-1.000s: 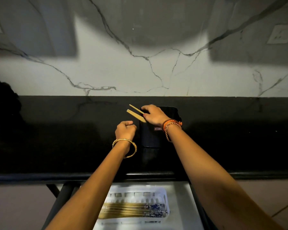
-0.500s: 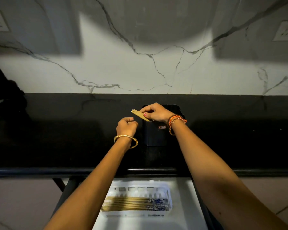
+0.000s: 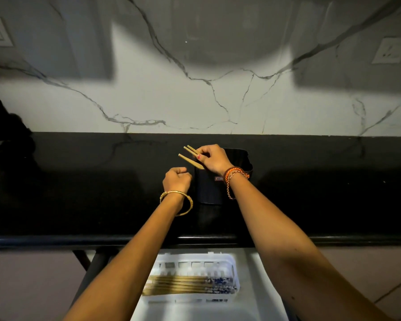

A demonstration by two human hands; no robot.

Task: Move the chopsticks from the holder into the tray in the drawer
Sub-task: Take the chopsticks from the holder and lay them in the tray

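Currently, I am gripping a few chopsticks (image 3: 189,156) in my right hand (image 3: 212,158), pinched between the thumb and fingers; their light ends are pointing up and to the left, fanning slightly apart. My right hand is hovering over the open top of the holder (image 3: 208,188), a dark container standing on the black counter (image 3: 79,181) near the marble wall (image 3: 195,100). I cannot tell whether more sticks are remaining inside the holder, since its interior is dark and partly covered by my hand.

My left hand (image 3: 177,179) is curling into a loose fist just beside the holder's left wall, holding nothing that I can see. I am wearing a gold bangle (image 3: 177,201) on the left wrist and orange bracelets (image 3: 235,176) on the right.

Below the counter edge, the drawer (image 3: 259,286) is standing open between my forearms. The white tray (image 3: 232,265) is sitting inside it, and a bundle of sticks (image 3: 183,286) is lying lengthwise in the tray, patterned ends to the right.
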